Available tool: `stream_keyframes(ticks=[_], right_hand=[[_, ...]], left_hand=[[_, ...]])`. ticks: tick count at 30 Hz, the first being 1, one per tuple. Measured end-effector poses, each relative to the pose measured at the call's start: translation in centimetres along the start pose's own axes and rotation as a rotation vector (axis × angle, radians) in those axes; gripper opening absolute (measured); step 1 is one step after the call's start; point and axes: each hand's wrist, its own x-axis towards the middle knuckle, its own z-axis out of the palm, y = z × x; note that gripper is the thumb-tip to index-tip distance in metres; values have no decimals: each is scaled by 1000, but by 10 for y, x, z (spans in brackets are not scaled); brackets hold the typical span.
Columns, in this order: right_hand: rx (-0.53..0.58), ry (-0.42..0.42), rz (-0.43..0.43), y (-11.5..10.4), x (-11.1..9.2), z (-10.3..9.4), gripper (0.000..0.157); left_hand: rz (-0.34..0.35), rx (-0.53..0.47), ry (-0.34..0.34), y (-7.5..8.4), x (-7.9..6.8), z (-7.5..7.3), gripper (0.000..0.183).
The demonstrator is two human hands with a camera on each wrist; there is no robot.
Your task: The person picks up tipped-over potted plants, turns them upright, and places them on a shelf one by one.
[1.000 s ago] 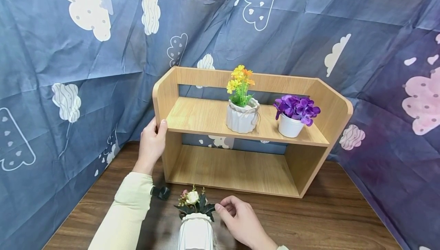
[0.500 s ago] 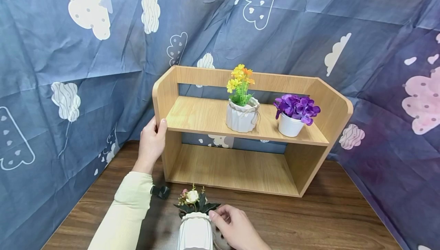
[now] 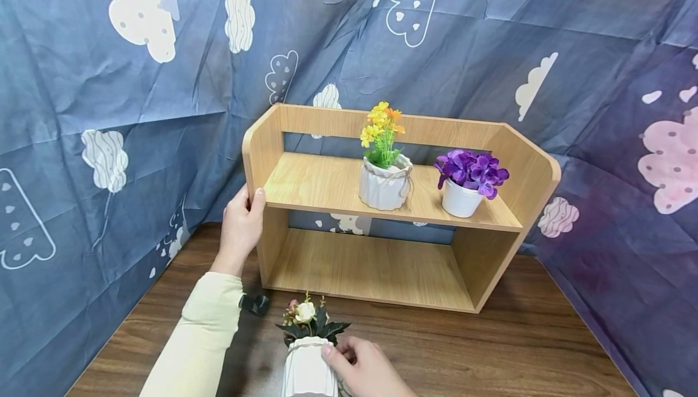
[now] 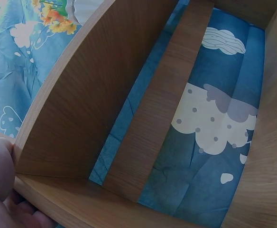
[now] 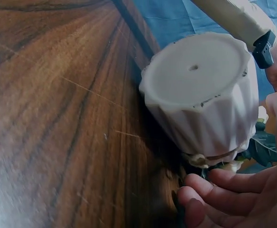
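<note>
In the head view my left hand (image 3: 242, 227) grips the front edge of the left side panel of a wooden two-tier shelf (image 3: 371, 260). The left wrist view shows its thumb and curled fingers around that panel's edge. A white ribbed flowerpot (image 3: 311, 370) with cream and pink artificial flowers (image 3: 306, 313) lies on its side in front, base towards me. My right hand (image 3: 371, 368) is at its rim, thumb over the side, the other fingers loosely bent. In the right wrist view the pot's base (image 5: 195, 69) shows, with the fingertips close below the twine-tied rim.
On the upper tier stand a white pot with yellow flowers (image 3: 384, 185) and a small white pot with purple flowers (image 3: 460, 199). A black strap device (image 3: 255, 305) is near my left sleeve. Blue cloud-print cloth (image 3: 180, 82) hangs behind the dark wooden table (image 3: 491, 354).
My right hand has moved left and down, from the leaves to the pot's rim, its thumb now over the white side. The left hand, shelf and pots have stayed put.
</note>
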Motion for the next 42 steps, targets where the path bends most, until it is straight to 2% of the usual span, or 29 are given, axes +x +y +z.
stream_keyframes(ticks=[10, 15, 25, 42], right_hand=[[8, -10, 65, -9, 0, 7, 46], [-8, 10, 102, -11, 0, 12, 48], [-32, 13, 133, -16, 0, 13, 56], [143, -25, 125, -10, 1, 11, 47]], left_hand=[[1, -8, 2, -1, 0, 0, 37], [-1, 4, 1, -2, -1, 0, 37], [-2, -2, 0, -1, -1, 0, 38], [5, -12, 0, -2, 0, 0, 36]])
